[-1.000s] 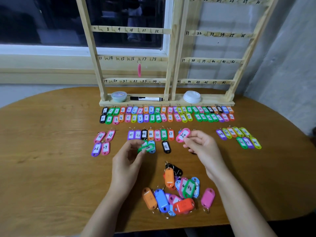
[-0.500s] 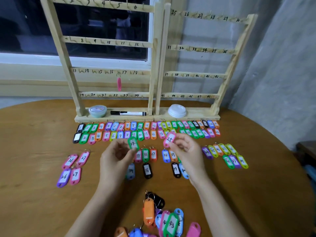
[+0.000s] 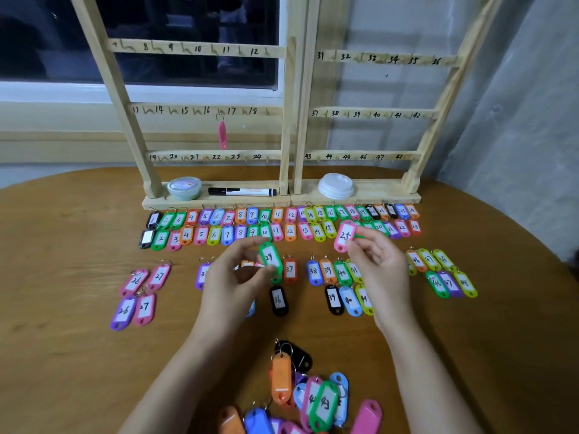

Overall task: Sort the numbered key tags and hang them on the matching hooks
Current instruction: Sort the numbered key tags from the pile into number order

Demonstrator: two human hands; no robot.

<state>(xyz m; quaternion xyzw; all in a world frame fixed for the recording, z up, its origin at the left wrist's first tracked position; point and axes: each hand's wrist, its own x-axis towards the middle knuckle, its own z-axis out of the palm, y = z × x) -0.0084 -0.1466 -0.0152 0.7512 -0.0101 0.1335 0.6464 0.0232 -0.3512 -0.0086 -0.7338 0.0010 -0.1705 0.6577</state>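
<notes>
My left hand (image 3: 230, 278) pinches a green key tag marked 29 (image 3: 270, 257), held upright above the middle rows. My right hand (image 3: 377, 266) pinches a pink tag marked 25 (image 3: 345, 235) just in front of the far rows. Two long rows of numbered tags (image 3: 275, 225) lie along the foot of the wooden hook rack (image 3: 289, 120). One pink tag (image 3: 222, 134) hangs near hook 17. An unsorted pile of tags (image 3: 308, 399) lies at the near edge.
Small groups of tags lie at the left (image 3: 141, 296), centre (image 3: 340, 277) and right (image 3: 445, 272) of the round wooden table (image 3: 62, 308). On the rack's base sit a small tub (image 3: 184, 187), a black marker (image 3: 242, 192) and a white lid (image 3: 336, 185).
Both hands lifted their tags off the table and carried them farther from me. The view tilted up and then back down, so the rack shifted in frame.
</notes>
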